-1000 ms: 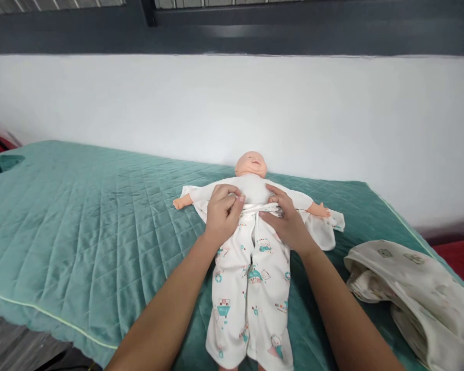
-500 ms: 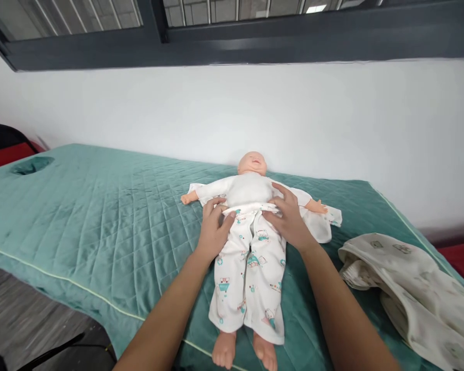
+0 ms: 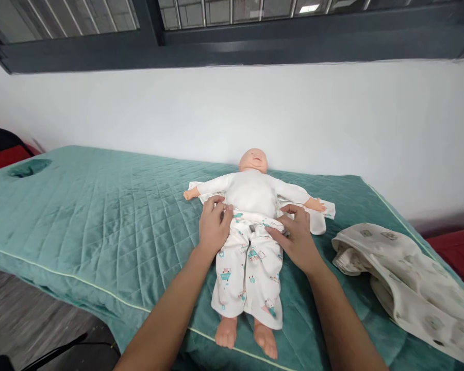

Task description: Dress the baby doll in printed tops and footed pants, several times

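A baby doll (image 3: 251,193) lies face up with its head toward the wall and its arms spread. White printed trousers (image 3: 232,268) cover its legs, and the bare feet stick out below the cuffs. At the waistband's left side, my left hand (image 3: 215,224) has its fingers curled with the cloth pinched between them. My right hand (image 3: 297,237) grips the waistband's right side between thumb and fingers. Beneath the doll's arms is a spread white printed shirt (image 3: 317,222), partly hidden by the body.
A green quilted cover (image 3: 119,232) lies over the bed, with a hole (image 3: 30,168) at its far left. To the right is a crumpled cream printed cloth (image 3: 406,288). Behind stand a white wall (image 3: 232,113) and a dark window frame (image 3: 294,46).
My right hand has moved down and outward from the doll's belly side, and the waistband's right side has shifted lower. My left hand stays at about the same spot.
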A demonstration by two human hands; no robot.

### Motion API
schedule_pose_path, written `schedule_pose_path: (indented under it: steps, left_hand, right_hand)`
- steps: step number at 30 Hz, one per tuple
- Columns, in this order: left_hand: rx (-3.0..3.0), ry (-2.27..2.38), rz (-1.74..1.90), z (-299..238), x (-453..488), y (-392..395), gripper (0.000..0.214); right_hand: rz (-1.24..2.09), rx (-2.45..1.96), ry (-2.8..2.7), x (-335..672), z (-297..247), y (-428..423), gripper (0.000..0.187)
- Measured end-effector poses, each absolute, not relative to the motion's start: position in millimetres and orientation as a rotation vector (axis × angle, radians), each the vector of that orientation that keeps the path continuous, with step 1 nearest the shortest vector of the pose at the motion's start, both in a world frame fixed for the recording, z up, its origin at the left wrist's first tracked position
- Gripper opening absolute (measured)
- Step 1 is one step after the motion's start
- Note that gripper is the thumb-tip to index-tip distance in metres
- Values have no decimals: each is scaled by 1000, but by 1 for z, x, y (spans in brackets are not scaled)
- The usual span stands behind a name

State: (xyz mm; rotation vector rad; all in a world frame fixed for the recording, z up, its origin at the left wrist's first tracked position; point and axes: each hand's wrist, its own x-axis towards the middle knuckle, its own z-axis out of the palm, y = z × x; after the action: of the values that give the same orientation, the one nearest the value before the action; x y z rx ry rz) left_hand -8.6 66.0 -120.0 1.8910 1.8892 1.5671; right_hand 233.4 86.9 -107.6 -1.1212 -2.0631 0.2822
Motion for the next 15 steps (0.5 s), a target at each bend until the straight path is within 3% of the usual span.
schedule_pose_path:
  steps: [15]
  left_hand:
    - [1528,1811,1595,-121,-6,37,43]
  right_hand:
    - [463,-1202,-2076,236,-109,96,38]
